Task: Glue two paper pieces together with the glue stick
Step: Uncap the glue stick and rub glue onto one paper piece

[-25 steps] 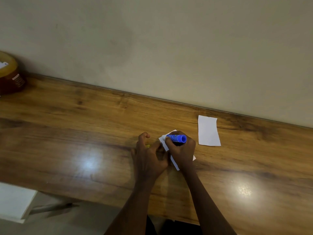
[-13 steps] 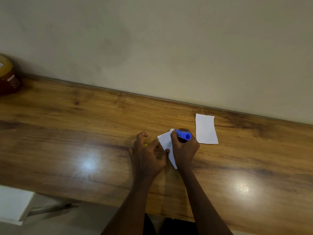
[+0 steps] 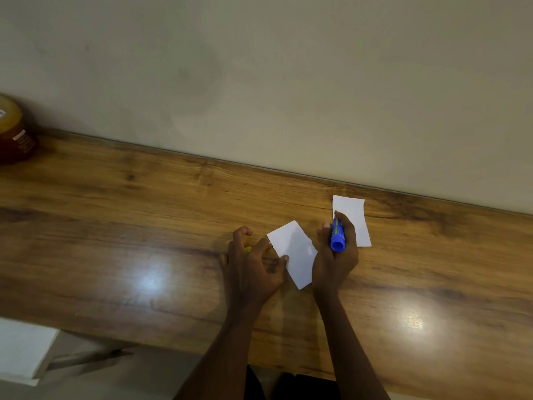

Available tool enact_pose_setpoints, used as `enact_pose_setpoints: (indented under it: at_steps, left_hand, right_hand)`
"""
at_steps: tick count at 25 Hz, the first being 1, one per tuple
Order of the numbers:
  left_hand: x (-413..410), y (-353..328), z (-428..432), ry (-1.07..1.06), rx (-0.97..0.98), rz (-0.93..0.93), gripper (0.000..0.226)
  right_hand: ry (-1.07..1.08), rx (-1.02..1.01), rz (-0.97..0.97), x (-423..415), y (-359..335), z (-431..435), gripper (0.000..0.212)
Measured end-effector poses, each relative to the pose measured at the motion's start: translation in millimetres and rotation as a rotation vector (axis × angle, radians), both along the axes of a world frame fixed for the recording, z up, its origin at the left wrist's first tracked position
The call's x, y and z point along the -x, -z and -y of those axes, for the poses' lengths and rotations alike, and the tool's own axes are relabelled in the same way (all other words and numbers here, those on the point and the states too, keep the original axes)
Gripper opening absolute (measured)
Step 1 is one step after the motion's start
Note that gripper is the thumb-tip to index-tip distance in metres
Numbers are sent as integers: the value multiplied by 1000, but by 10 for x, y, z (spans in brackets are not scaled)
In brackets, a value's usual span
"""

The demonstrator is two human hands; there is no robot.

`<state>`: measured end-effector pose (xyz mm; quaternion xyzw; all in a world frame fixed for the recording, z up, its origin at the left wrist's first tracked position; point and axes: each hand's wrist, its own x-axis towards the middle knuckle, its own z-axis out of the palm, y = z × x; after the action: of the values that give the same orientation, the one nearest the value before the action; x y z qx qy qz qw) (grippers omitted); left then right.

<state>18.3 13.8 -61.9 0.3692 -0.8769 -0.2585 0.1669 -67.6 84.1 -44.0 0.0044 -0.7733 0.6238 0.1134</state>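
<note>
Two white paper pieces lie on the wooden desk (image 3: 144, 226). The near paper piece (image 3: 294, 252) lies tilted between my hands. My left hand (image 3: 253, 267) rests on the desk with curled fingers, its thumb tip on that paper's left edge. A small yellow cap (image 3: 248, 249) peeks out between its fingers. My right hand (image 3: 334, 261) grips a blue glue stick (image 3: 337, 235), lifted off the paper, its blue end pointing toward me. The far paper piece (image 3: 353, 215) lies near the wall, with my right fingers covering its lower left part.
A brown jar with a yellow lid (image 3: 13, 134) stands at the desk's far left against the wall. The wall (image 3: 259, 82) runs along the desk's back edge. A white block (image 3: 20, 350) sits below the desk's front edge at lower left.
My right hand has taken the glue stick off the near paper and moved right, in front of the far paper. The near paper now shows fully. My left hand has stayed put.
</note>
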Motion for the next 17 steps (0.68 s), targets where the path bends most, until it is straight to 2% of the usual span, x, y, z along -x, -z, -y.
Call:
enact_pose_setpoints:
  at_steps: [2,5,12,14,17]
  left_hand:
    - [0,13,4,-1,-9,12,41]
    - [-24,29,11,-2,-27,-15,36]
    - [3,6,16,-78,-47,-119,38]
    - [7,12,19,-80,-34,-113,40]
    - [15,18,21,-80,-28,-79,46]
  right_hand:
    - [-72,-231,-27,-172,20,-46,34]
    - [-297,-514,94,-366,105,-43,48]
    - [-970,-700,137,285,-127,-172,55]
    - [-1006,-619,74,319,-160,-146,53]
    - [-733,-153,92,194,-126,-36,26]
